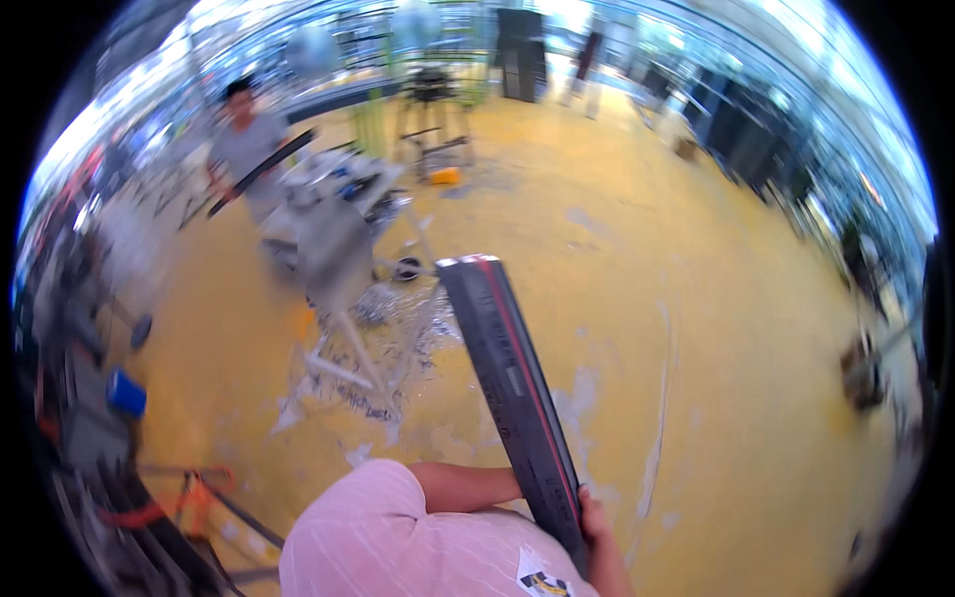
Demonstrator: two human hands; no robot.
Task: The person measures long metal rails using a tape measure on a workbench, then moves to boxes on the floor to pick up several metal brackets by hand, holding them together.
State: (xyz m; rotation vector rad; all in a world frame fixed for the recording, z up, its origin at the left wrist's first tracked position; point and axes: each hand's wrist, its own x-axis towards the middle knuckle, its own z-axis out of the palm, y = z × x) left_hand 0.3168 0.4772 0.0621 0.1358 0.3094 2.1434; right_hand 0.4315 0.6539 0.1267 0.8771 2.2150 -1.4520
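A long dark grey profile bar [509, 388] with a red stripe along it and a pale far end slants up and away in front of my body. My right hand [594, 517] grips its near part from the right side, fingers wrapped on the edge. From the left, my left forearm [468, 488] reaches across to the bar. The bar hides my left hand, so its fingers do not show. The bar's near end runs down beside my pink shirt [438, 547].
Ahead to the left stands a worktable [338, 249] over floor littered with shiny scraps. Behind it, another person [244, 144] holds a dark bar. A blue bin [126, 393] and an orange stand [199, 497] are at left. Dark stacked panels [741, 129] line the far right.
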